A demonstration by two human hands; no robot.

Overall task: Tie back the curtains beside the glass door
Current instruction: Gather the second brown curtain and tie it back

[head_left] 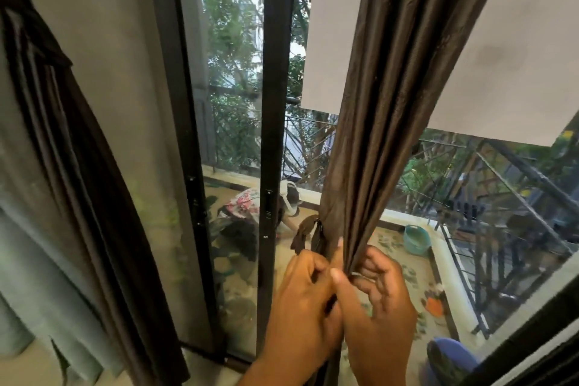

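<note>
A dark brown curtain (391,97) hangs bunched in front of the glass, gathered narrow at its lower part. A brown tie band (305,232) loops out from its left side just above my hands. My left hand (300,307) grips the tie and the curtain's left edge, fingers curled. My right hand (380,301) pinches the gathered folds from the right, thumb against the cloth. The two hands touch each other. At far left a second dark curtain (62,141) hangs with a band around it near the top.
The black-framed glass door (272,103) stands between the two curtains. A grey roller blind (517,56) covers the upper right glass. Outside lies a tiled balcony with a person crouching (250,213), a teal basin (415,238) and a metal railing. Green fabric (18,276) hangs at far left.
</note>
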